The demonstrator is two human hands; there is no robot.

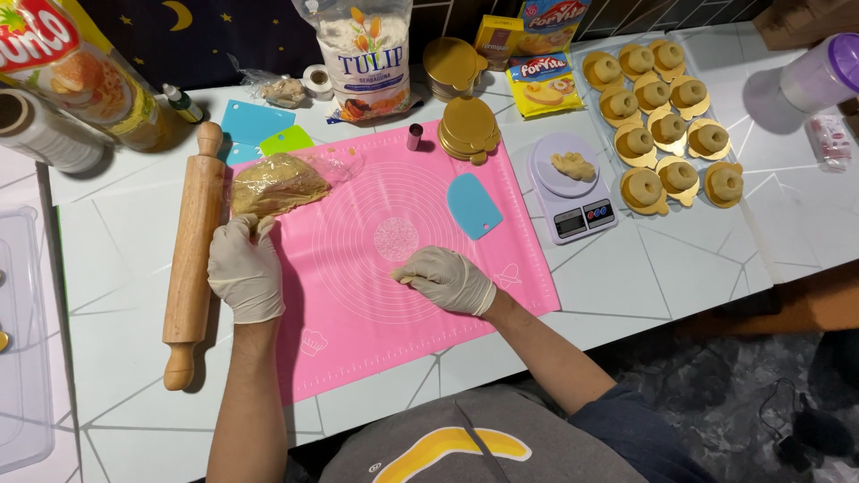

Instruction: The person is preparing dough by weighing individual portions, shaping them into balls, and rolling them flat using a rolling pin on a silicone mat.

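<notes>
The right hand (446,279) wears a pale glove and lies flat on the pink mat (358,331), fingers curled down over something small. I cannot tell what is under it; it looks like a little bit of dough being pressed or rolled. To do this well, I think the hand should push softly and keep the bit in the middle of the mat, inside the round lines.

The left hand (245,266), also gloved, is at 9 o'clock from the right hand. Its fingers pinch the near edge of the big dough lump (276,184), which sits in clear wrap at the far left corner of the mat. A small tug is best, I think, so only a little piece comes off.

Just left of that hand lies a wooden rolling pin (192,255), off the mat.

At 1 o'clock from the right hand is a blue scraper (473,205) on the mat. Farther that way is a white scale (573,188) with a small piece of dough on top. Past the scale is a tray (716,45) of shaped dough pieces on gold cards. At 12 o'clock, far off, stands a flour bag (369,58).
</notes>
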